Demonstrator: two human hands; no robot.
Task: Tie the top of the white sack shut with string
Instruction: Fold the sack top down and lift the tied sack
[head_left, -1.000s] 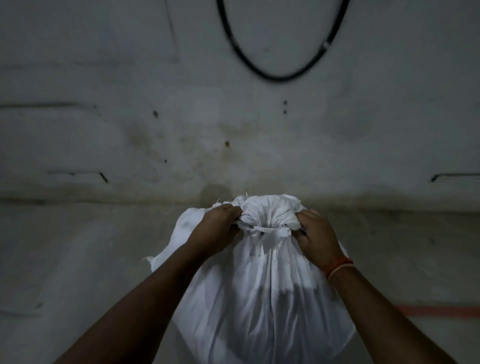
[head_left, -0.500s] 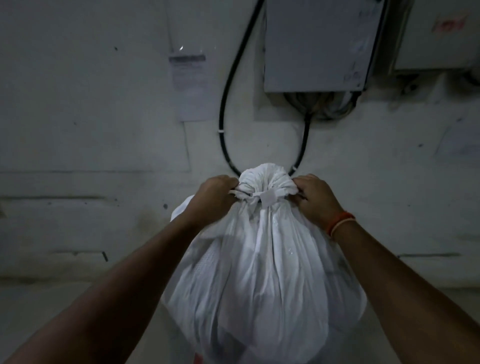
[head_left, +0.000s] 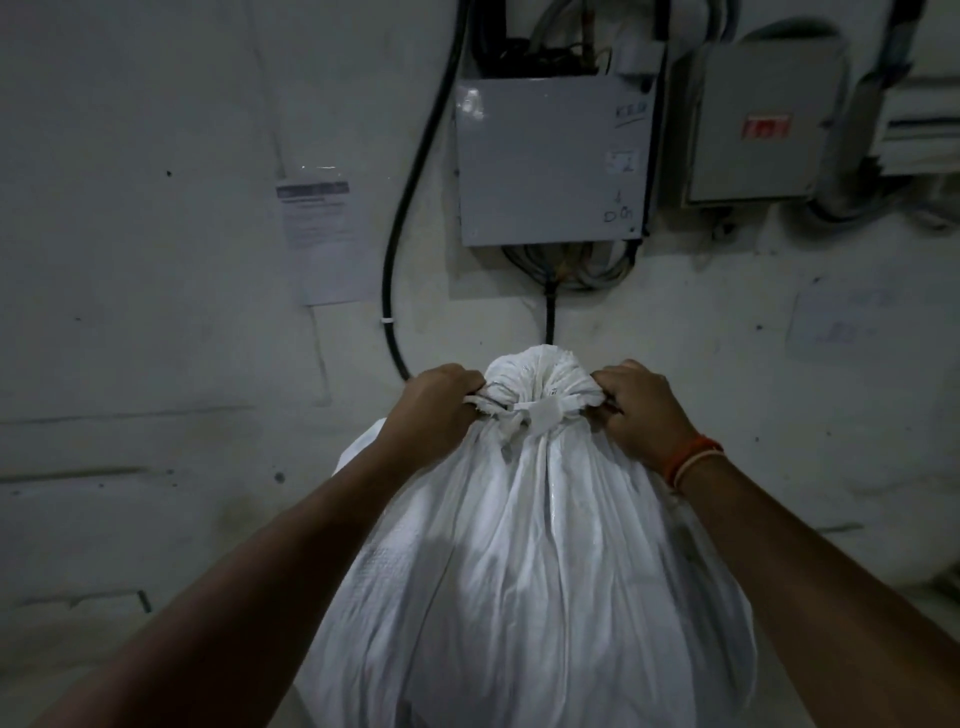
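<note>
A full white woven sack (head_left: 530, 571) stands upright in front of me, its top gathered into a bunched neck. A flat white string (head_left: 540, 413) runs around that neck with a knot at the front. My left hand (head_left: 434, 410) is closed on the string's left end, tight against the neck. My right hand (head_left: 636, 410), with an orange band on its wrist, is closed on the right end. Both ends run taut and level away from the knot.
Close behind the sack is a pale wall with a grey electrical box (head_left: 550, 161), a second box (head_left: 758, 119) to its right, black cables (head_left: 410, 208) and a paper notice (head_left: 322, 234).
The view has tilted upward, so the wall boxes now show above the sack. The sack's neck sits higher against the wall. Both hands stay closed on the string ends at the neck.
</note>
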